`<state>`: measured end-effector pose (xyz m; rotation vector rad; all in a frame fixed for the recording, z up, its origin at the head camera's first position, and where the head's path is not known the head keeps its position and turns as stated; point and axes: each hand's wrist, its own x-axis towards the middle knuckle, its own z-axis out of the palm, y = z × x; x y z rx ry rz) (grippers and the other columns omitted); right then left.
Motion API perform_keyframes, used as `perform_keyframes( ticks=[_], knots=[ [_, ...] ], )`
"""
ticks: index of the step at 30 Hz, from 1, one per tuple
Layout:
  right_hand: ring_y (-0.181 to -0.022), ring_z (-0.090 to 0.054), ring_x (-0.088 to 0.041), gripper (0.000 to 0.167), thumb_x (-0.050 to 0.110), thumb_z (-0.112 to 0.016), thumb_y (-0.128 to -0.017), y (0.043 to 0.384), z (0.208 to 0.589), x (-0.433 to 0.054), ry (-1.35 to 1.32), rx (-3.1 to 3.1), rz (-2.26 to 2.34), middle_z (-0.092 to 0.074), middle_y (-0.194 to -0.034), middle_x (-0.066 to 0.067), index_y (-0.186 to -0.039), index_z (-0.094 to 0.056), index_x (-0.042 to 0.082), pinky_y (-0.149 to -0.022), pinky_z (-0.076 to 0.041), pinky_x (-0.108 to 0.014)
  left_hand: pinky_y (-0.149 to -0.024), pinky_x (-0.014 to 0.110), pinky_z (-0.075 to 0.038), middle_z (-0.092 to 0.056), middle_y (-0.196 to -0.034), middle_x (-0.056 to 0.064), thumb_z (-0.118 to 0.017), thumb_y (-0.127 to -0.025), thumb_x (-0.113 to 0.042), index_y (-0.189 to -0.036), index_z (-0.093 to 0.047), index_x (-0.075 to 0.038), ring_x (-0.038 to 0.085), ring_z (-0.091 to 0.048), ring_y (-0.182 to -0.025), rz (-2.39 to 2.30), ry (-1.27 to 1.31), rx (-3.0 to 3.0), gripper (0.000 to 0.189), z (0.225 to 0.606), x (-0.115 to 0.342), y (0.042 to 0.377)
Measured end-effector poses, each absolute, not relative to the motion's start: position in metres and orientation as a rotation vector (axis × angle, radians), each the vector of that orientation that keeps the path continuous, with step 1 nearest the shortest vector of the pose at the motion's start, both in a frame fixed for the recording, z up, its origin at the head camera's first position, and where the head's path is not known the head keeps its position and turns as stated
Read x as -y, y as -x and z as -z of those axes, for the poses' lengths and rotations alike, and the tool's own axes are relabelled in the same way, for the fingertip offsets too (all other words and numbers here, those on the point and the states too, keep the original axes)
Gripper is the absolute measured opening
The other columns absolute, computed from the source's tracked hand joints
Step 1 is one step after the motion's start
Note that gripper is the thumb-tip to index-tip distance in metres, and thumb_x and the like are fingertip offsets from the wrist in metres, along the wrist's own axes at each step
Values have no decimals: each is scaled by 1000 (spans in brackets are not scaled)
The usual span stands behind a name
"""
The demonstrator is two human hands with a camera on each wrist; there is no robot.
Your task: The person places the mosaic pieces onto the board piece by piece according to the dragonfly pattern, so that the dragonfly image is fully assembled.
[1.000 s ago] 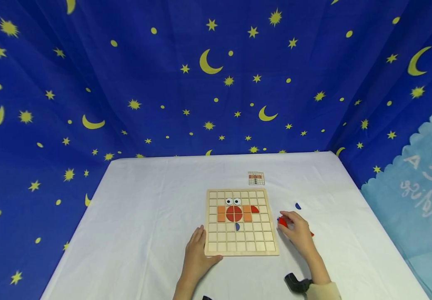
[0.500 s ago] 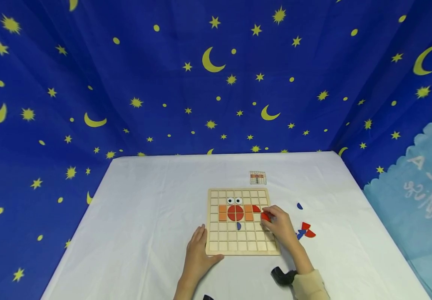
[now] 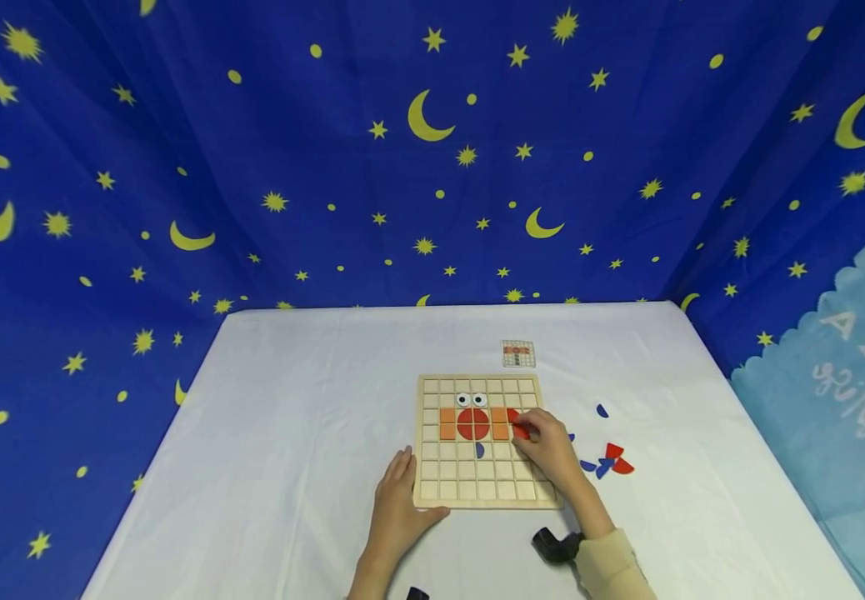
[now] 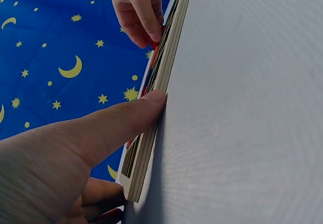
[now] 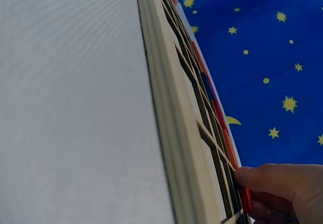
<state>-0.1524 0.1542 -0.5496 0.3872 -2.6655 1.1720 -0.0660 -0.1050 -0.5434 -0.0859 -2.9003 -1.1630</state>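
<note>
A square wooden grid board point(image 3: 477, 503) lies on the white table. My left hand point(image 3: 395, 508) holds its near left corner, fingers along the left side and thumb point(image 4: 133, 110) on the near edge. With thumb and fingertips, my right hand point(image 3: 552, 446) pinches a red quarter-circle piece point(image 5: 246, 200) at the board's right part, just below another red piece point(image 3: 512, 415). My fingers partly hide both red pieces. On the board are two eye pieces point(image 3: 472, 400), a red circle of quarter pieces point(image 3: 466, 425), orange squares point(image 3: 447, 423) and a blue half-circle point(image 3: 480, 450).
Right of the board lie loose red pieces point(image 3: 622, 465) and blue pieces point(image 3: 588, 466), with a blue half-circle point(image 3: 602, 411) farther back. A small pattern card point(image 3: 518, 354) lies beyond the board. A black wrist device point(image 3: 552, 547) sits by my right wrist. A starry blue curtain point(image 3: 342, 167) stands behind.
My right hand has carried the red quarter-circle piece leftward from the loose pieces onto the board, uncovering red and blue pieces. The left hand has stayed at the board's corner.
</note>
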Motion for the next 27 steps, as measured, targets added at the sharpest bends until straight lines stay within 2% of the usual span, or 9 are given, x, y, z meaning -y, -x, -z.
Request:
perform_keyframes(
  ticks=[10, 18, 27],
  knots=[
    [-93, -66, -23, 27, 3, -77, -74, 151, 550, -153, -366, 2651, -1295, -67, -100, -8, -100, -69, 2, -77, -58, -30, -108, 61, -31, -41, -145, 27, -89, -58, -30, -134, -44, 14, 42, -35, -137, 1152, 89, 2888, 99, 543, 105, 66],
    [-94, -67, -22, 29, 0, -75, -75, 151, 551, -151, -375, 2637, -1311, -67, -99, -5, -102, -69, 4, -80, -57, -31, -108, 61, -31, -41, -145, 27, -89, -57, -30, -134, -44, 14, 42, -35, -137, 1151, 81, 2903, 99, 543, 105, 66],
    [-89, -66, -23, 24, 0, -69, -82, 144, 544, -167, -262, 2593, -1328, -69, -97, -8, -106, -68, 0, -78, -56, -30, -109, 59, -31, -41, -145, 26, -89, -58, -31, -134, -43, 14, 41, -35, -137, 1154, 85, 2905, 99, 545, 105, 67]
  ],
)
